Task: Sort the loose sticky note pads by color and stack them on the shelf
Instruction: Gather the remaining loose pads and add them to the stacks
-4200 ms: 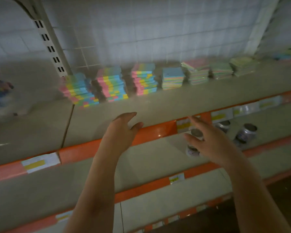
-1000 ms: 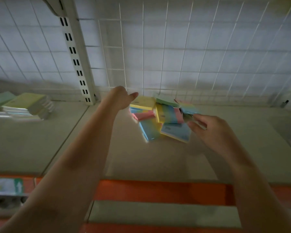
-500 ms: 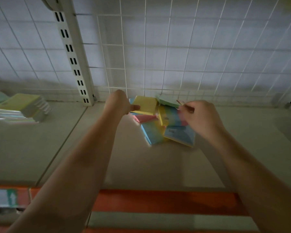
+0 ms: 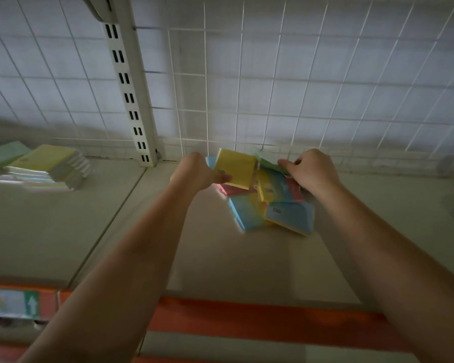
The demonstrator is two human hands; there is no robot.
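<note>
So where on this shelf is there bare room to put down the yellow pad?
Bare shelf lies in front of the loose pile, toward the orange edge strip, and right of the right hand. Also between the left stack and left hand. The pile itself is crowded.

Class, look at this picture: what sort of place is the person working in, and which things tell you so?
Probably a shop aisle: a retail shelf with an orange price strip, a wire-grid back panel on a slotted upright, and stacked sticky note pads as stock.
</note>
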